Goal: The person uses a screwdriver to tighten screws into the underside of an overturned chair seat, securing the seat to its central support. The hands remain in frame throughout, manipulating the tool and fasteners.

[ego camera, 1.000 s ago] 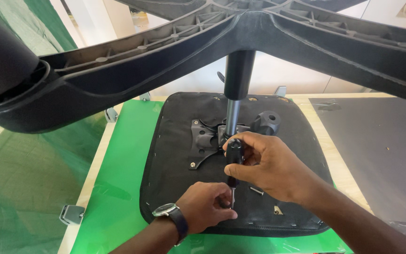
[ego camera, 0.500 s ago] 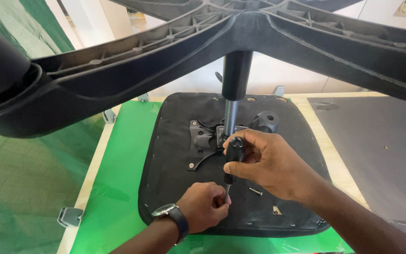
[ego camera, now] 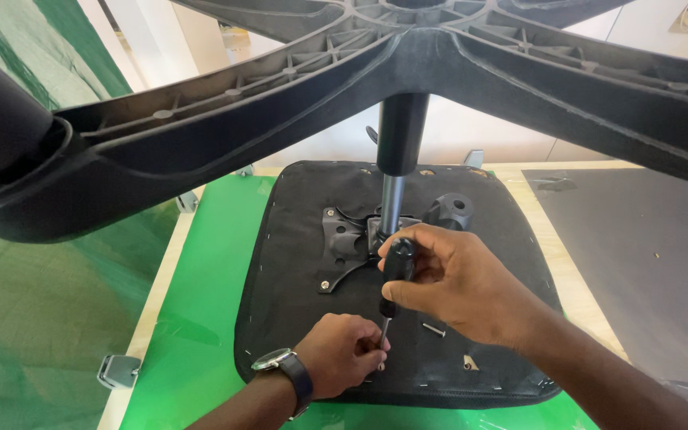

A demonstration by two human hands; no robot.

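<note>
black plastic fills my right hand [ego camera: 459,283]: its fingers are wrapped round the rounded handle of a black-handled screwdriver with a thin steel shaft [ego camera: 396,275], held upright, tip down. my left hand [ego camera: 340,353], with a dark wristwatch [ego camera: 284,368] on the wrist, is pinched round the lower end of the shaft, steadying the tip against the upturned black fabric-covered chair seat [ego camera: 296,318]; i cannot tell whether a screw sits under those fingertips. just beside the shaft a loose steel bolt [ego camera: 433,328] lies on the fabric. further up, the black metal mounting plate [ego camera: 342,243] carries the chrome gas-lift column [ego camera: 392,205], which rises to the black five-armed plastic chair base [ego camera: 408,56] overhead. under it all lies a bright green sheet over a pale wooden table [ego camera: 201,318].

what worries me: if the shaft leans, the tip could skip off and jab the fingers guiding it or tear the fabric. pushing hard sideways could also rock the top-heavy base, and the loose bolt could roll off.
</note>
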